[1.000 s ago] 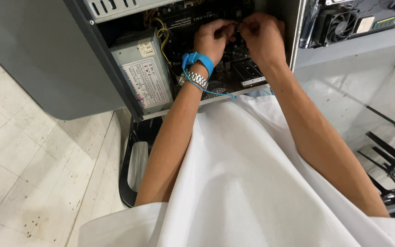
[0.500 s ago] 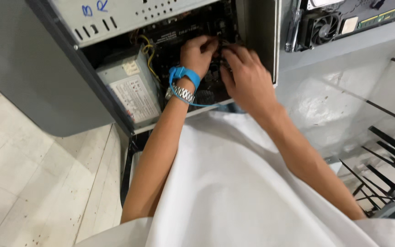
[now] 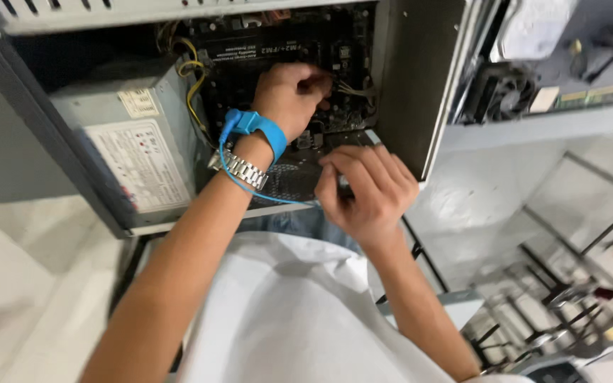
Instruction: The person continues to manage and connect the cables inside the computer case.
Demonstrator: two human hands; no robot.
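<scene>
Compared with a second ago, the right hand (image 3: 367, 191) has come out of the open computer case (image 3: 420, 85) and now sits at the case's near edge, while the left hand (image 3: 291, 92) is still deep inside over the motherboard (image 3: 278, 50). Half a second ago both hands were crowded together on the board; now only one works there. I judge that the two-handed part of the work on the board has ended for the moment and that the right hand is handling something small by the bottom panel.

The left hand is curled, its fingertips pinched down among a bundle of thin wires (image 3: 352, 89) at the right side of the board; whether it actually grips a connector I cannot tell. The right hand is loosely closed, thumb against the curled fingers, and a small dark item seems to sit between them, too hidden to name.

On the left wrist sit a blue anti-static strap (image 3: 253, 128) and, just nearer, a metal watch (image 3: 244, 169); a thin blue cord (image 3: 271, 198) trails from the strap along the case's lower edge.

At the left in the case, the grey power supply (image 3: 129, 142) carries a large white rectangular label on its near face and a smaller pale, yellowish one above it. Yellow cables (image 3: 193, 78) loop beside it. To the far right, another open machine shows a black fan (image 3: 501, 96).
</scene>
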